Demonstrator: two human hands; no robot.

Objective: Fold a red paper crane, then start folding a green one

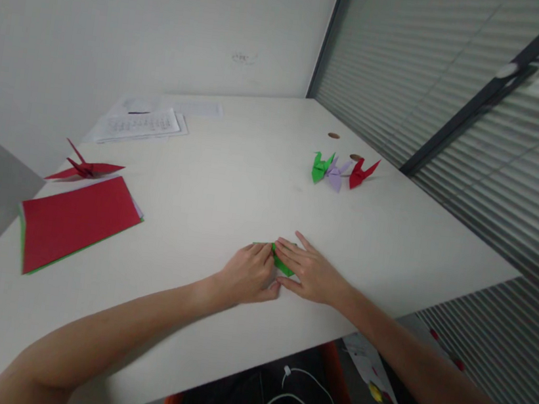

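A small piece of folded green paper (283, 265) lies on the white table near its front edge, mostly covered by my hands. My left hand (249, 272) rests on its left part with the fingers curled down, holding it against the tabletop. Over the right part lies my right hand (312, 272), its fingers stretched out and its thumb apart. The thumbs of both hands come close together at the near side of the paper. How the paper is folded underneath is hidden.
Three paper cranes, green (321, 167), lilac (336, 174) and red (362, 174), stand at the back right. A red crane (86, 169) sits left, behind a stack of coloured paper (81, 220). Written sheets (143, 122) lie far left. Blinds (463, 88) line the right side.
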